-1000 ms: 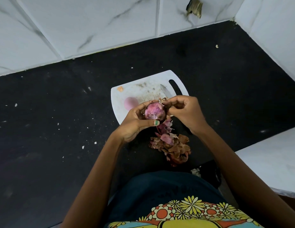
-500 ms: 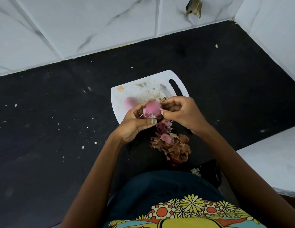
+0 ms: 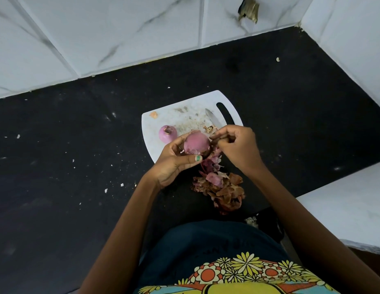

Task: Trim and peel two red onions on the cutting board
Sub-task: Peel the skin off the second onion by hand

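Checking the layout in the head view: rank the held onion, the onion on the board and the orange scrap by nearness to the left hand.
1. Held onion, in the left hand.
2. Onion on the board, just beyond the fingers.
3. Orange scrap, board's far left corner.

Left hand (image 3: 174,160) cups a half-peeled red onion (image 3: 196,144) over the white plastic cutting board (image 3: 178,119); right hand (image 3: 237,145) pinches its skin (knife blade (image 3: 212,120) behind). Second peeled onion (image 3: 167,133) on board; papery peel heap (image 3: 219,188) on black counter (image 3: 78,155).
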`<state>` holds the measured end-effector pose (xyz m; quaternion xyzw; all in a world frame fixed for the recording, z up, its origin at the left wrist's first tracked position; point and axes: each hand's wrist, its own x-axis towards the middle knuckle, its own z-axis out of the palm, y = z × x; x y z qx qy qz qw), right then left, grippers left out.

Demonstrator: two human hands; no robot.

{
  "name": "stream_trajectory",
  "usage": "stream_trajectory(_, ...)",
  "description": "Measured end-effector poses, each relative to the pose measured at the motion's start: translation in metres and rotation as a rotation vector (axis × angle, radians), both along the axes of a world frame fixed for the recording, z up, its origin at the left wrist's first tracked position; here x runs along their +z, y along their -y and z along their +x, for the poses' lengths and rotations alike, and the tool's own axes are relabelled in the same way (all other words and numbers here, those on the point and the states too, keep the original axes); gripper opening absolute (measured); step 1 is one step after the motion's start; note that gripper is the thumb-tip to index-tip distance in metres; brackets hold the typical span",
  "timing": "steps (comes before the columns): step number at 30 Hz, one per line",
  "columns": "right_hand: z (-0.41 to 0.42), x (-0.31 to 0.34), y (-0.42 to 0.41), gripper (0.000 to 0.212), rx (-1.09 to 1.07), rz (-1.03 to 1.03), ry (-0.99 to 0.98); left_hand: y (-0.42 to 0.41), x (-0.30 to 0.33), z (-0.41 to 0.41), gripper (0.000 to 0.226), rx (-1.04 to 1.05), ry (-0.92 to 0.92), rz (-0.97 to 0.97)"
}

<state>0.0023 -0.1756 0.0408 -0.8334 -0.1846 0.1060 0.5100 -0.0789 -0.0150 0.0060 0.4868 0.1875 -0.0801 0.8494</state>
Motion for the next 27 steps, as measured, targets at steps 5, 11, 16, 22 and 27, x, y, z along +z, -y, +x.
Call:
stream_trajectory(5, -0.011, 0.004, 0.000, 0.006, 0.026, 0.118, -0.110, -0.001, 0.000, 0.001, 0.063, 0.024, -0.001, -0.008)
stream_trajectory(11, -0.019, -0.001, -0.005, 0.010, 0.010, 0.138, -0.026, 0.003, 0.001, 0.001, 0.064, 0.037, -0.006, 0.018)
stream_trajectory(16, -0.015, -0.009, -0.007, 0.005, -0.091, 0.040, -0.023, 0.001, 0.000, 0.000, 0.066, 0.007, -0.009, 0.035)
stream_trajectory(22, -0.003, -0.023, 0.009, 0.023, -0.006, -0.254, -0.173, -0.001, 0.000, 0.001, 0.066, 0.010, -0.002, -0.027)
stream_trajectory(27, -0.003, 0.004, 0.006, 0.014, 0.050, 0.204, -0.415, -0.001, -0.001, 0.000, 0.060, -0.020, 0.030, -0.018)
